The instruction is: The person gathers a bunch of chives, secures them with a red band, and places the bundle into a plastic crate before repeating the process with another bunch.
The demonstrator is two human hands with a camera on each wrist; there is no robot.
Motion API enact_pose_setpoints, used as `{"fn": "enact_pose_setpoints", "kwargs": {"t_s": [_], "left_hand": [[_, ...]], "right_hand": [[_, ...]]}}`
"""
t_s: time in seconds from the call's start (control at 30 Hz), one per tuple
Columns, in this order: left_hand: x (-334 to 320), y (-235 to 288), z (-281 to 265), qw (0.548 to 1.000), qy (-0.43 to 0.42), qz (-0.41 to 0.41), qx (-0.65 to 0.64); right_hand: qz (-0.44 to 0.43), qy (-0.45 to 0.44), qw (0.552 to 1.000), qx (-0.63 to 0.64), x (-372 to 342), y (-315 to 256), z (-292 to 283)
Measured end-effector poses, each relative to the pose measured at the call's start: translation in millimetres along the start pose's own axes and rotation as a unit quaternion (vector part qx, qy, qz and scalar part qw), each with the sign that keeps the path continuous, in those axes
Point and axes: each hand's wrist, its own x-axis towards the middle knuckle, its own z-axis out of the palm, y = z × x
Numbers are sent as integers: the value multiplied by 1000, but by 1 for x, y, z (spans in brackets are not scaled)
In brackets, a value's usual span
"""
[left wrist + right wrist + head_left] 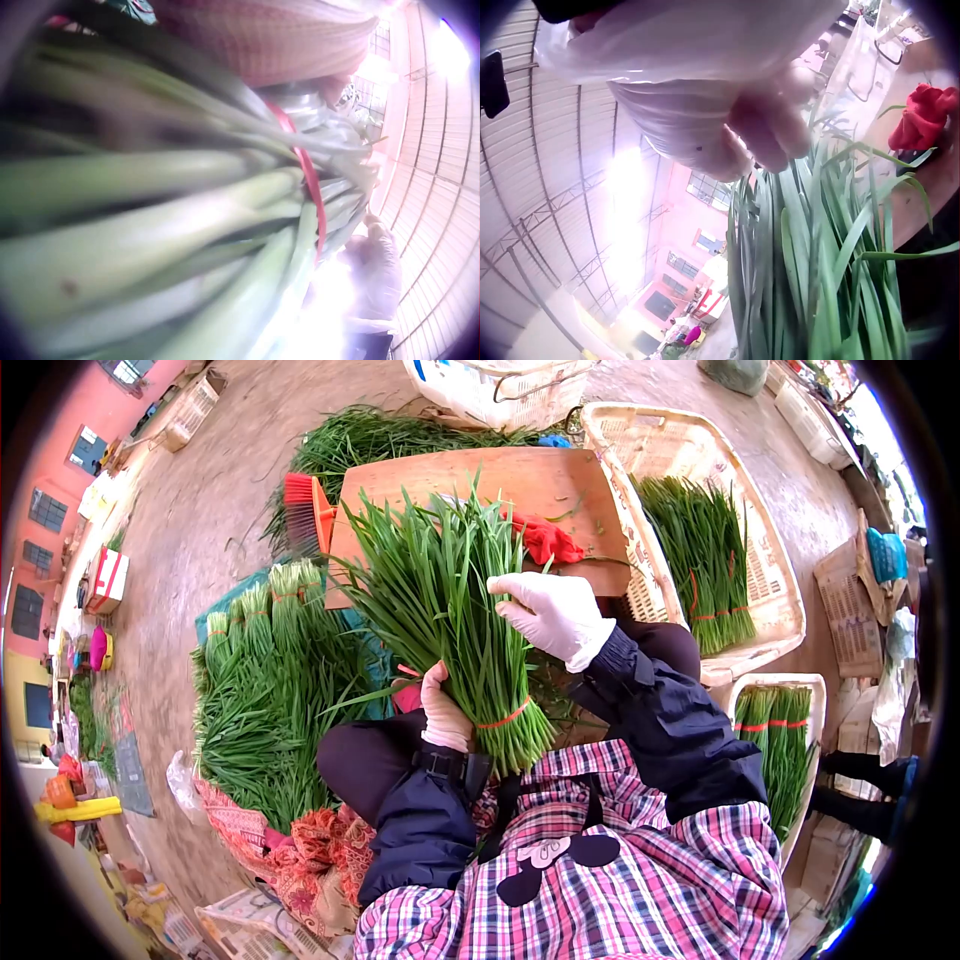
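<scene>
My left hand (446, 710), in a pale glove, grips a thick bunch of garlic chives (450, 590) from the left side, near its lower end. A red band (505, 714) circles the stalks near their cut ends; the left wrist view shows those pale ends close up. My right hand (552, 618), in a thin white glove, is at the upper right of the bunch. Its fingers are loosely bent and spaced from the thumb, with fingertips (776, 159) right at the leaves in the right wrist view.
A wooden board (470, 470) lies ahead, with a red cloth (548, 540) on it and a red broom (308, 512) beside it. Piled chives (270, 700) lie at left. Plastic crates (775, 575) with banded bunches stand at right; loose chives (365, 440) lie behind the board.
</scene>
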Motion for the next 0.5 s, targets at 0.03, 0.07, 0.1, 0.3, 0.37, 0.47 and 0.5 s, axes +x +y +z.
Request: {"fn": "enact_pose_setpoints", "kwargs": {"t_s": [0.03, 0.07, 0.1, 0.3, 0.37, 0.47, 0.5], "left_hand": [[1, 0, -2, 1000, -4, -5, -2], [2, 0, -1, 1000, -8, -8, -4], [2, -1, -1, 1000, -13, 3, 2], [0, -2, 3, 1000, -11, 10, 8], [1, -4, 1, 1000, -12, 21, 11], [3, -3, -4, 1000, -8, 7, 14], [4, -4, -6, 1000, -7, 11, 16]], "right_hand": [[23, -40, 998, -43, 1, 0, -3], [28, -50, 996, -63, 1, 2, -3], [33, -60, 994, -83, 0, 6, -1], [26, -69, 991, -109, -8, 18, 5], [35, -82, 991, -101, -5, 14, 3], [36, -101, 987, -116, -5, 17, 6], [39, -110, 987, -113, -4, 19, 7]]}}
